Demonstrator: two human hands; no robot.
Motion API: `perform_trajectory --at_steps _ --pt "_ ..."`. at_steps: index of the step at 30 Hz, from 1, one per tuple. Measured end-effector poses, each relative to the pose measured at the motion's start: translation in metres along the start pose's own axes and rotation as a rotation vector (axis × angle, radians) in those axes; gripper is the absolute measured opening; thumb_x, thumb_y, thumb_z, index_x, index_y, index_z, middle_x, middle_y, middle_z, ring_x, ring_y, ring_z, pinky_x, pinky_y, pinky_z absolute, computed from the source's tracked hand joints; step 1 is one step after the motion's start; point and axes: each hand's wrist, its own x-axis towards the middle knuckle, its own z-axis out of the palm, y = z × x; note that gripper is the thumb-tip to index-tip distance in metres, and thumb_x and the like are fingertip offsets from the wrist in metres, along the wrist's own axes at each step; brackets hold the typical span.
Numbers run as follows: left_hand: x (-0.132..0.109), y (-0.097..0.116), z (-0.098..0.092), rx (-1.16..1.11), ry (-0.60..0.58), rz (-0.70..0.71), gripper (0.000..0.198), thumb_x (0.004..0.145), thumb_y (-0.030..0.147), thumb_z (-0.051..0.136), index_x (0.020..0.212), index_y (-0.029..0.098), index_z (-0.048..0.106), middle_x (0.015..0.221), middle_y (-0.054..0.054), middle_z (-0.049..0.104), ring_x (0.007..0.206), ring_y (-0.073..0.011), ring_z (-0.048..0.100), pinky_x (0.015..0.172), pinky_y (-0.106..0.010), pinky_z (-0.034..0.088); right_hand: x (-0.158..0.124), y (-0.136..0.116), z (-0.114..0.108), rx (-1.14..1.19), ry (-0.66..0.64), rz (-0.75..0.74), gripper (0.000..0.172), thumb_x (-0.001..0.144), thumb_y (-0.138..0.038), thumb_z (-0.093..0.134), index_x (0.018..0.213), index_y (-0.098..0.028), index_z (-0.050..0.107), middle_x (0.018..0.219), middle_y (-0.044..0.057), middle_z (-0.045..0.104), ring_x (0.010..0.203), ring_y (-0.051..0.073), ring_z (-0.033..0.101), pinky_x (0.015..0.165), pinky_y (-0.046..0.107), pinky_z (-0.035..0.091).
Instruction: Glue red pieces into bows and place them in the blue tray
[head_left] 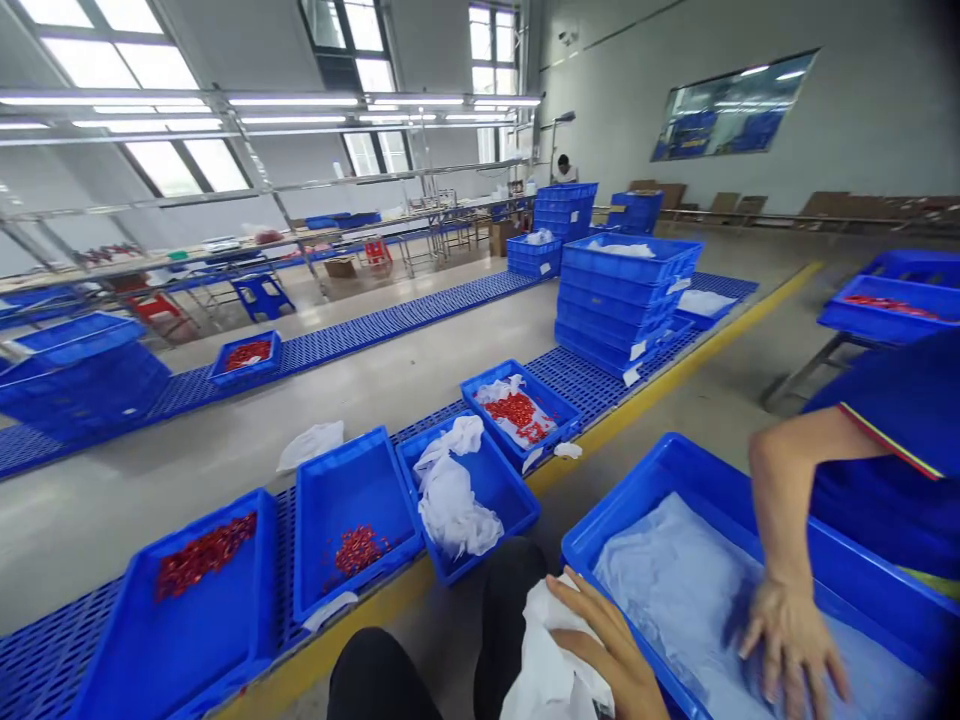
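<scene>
Near centre, the right hand [621,652] holds crumpled white thin sheeting [544,650], seemingly mid-handling; next calls for steady support; left grip, cannot tell.

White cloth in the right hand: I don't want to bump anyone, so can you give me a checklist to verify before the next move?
1. Right hand has hold of the white cloth: ok, fingers bent around it.
2. White cloth spread flat: not ok, it is bunched up.
3. Left hand free: cannot tell, it is not in view.
4. Large tray clear of other hands: not ok, a co-worker's hand is over the pale sheet inside.
5. Nothing wrapped in the white cloth: cannot tell, its inside is hidden.
</scene>
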Motion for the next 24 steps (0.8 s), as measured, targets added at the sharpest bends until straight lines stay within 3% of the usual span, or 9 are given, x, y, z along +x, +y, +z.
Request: perform_trajectory --at_steps 2,5,7,10,13,16,19,21,24 --pt "-0.004 -0.004 0.0 -0.368 0.054 -0.002 0.038 0.087 0.042 0.05 0.088 0.01 0.071 0.086 -0.018 0.072 0.094 -0.0355 0.073 0.054 -0.043 0.057 -0.006 -0.006 0.012 -0.042 -0.006 0.013 0.026 0.09 -0.055 0.066 0.104 -0.037 0.078 0.12 0.005 0.076 0.114 0.032 0.071 0.091 0.045 0.063" --pt "-0.018 -0.016 -0.003 -0.828 0.087 -0.067 0.055 0.089 0.058 0.044 0.094 0.011 0.071 0.097 -0.016 0.071 0.104 -0.0355 0.072 0.058 -0.041 0.057 -0.012 -0.007 0.012 -0.072 -0.015 0.032 0.025 0.094 -0.037 0.066 0.116 -0.042 0.075 0.125 0.003 0.073 0.108 0.03 0.074 0.084 0.042 0.067" --pt "-0.029 -0.023 -0.005 -0.933 0.108 -0.088 0.052 0.076 0.066 0.065 0.093 0.017 0.073 0.093 -0.014 0.072 0.101 -0.0332 0.073 0.071 -0.039 0.061 -0.012 -0.003 0.007 -0.034 -0.05 0.003 0.03 0.095 -0.028 0.062 0.12 -0.039 0.074 0.141 0.004 0.064 0.109 0.029 0.074 0.088 0.04 0.066" --pt "-0.039 -0.03 -0.005 -1.036 0.182 -0.086 0.057 0.064 0.064 0.08 0.1 0.021 0.073 0.089 -0.012 0.073 0.096 -0.0334 0.072 0.079 -0.041 0.06 -0.008 0.005 0.009 0.003 -0.129 -0.071 0.039 0.095 -0.022 0.06 0.132 -0.032 0.068 0.168 0.007 0.029 0.119 0.032 0.07 0.096 0.041 0.063" --pt "-0.033 -0.029 -0.014 -1.128 0.274 -0.06 0.051 0.069 0.062 0.076 0.095 0.019 0.072 0.081 -0.011 0.07 0.082 -0.0299 0.07 0.075 -0.039 0.057 -0.006 0.006 0.032 -0.074 -0.155 0.02 0.062 0.099 -0.032 0.056 0.158 -0.024 0.04 0.171 0.014 0.018 0.146 0.044 0.042 0.112 0.064 0.047" --pt "-0.014 -0.025 -0.037 -1.033 0.41 0.012 0.042 0.078 0.06 0.059 0.063 0.02 0.058 0.057 -0.004 0.053 0.052 -0.018 0.054 0.056 -0.029 0.048 -0.006 0.003 0.06 -0.016 -0.171 0.029 0.074 0.101 -0.045 0.048 0.165 -0.022 0.019 0.169 0.018 0.024 0.152 0.047 0.028 0.113 0.076 0.034" --pt "0.002 -0.022 -0.056 -0.788 0.489 0.074 0.046 0.081 0.059 0.042 0.047 0.029 0.044 0.045 0.0 0.035 0.042 -0.0176 0.037 0.041 -0.028 0.037 0.0 0.006 0.083 0.059 -0.167 -0.184 0.076 0.092 -0.06 0.059 0.159 -0.031 0.038 0.17 0.012 0.022 0.15 0.054 0.026 0.111 0.078 0.033" --pt "0.007 -0.022 -0.06 -0.634 0.505 0.113 0.05 0.085 0.058 0.043 0.05 0.026 0.056 0.047 -0.005 0.045 0.05 -0.0233 0.05 0.045 -0.031 0.042 0.01 0.008 0.094 0.08 -0.222 -0.327 0.069 0.088 -0.061 0.064 0.15 -0.034 0.052 0.169 0.01 0.027 0.147 0.056 0.03 0.109 0.078 0.033" --pt "0.007 -0.022 -0.062 -0.292 0.465 0.179 0.053 0.092 0.055 0.043 0.074 0.017 0.074 0.062 -0.013 0.064 0.071 -0.028 0.065 0.058 -0.034 0.051 0.032 0.004 0.106 0.196 -0.26 -0.382 0.051 0.094 -0.041 0.061 0.144 -0.033 0.058 0.156 0.01 0.049 0.142 0.048 0.044 0.109 0.072 0.038"
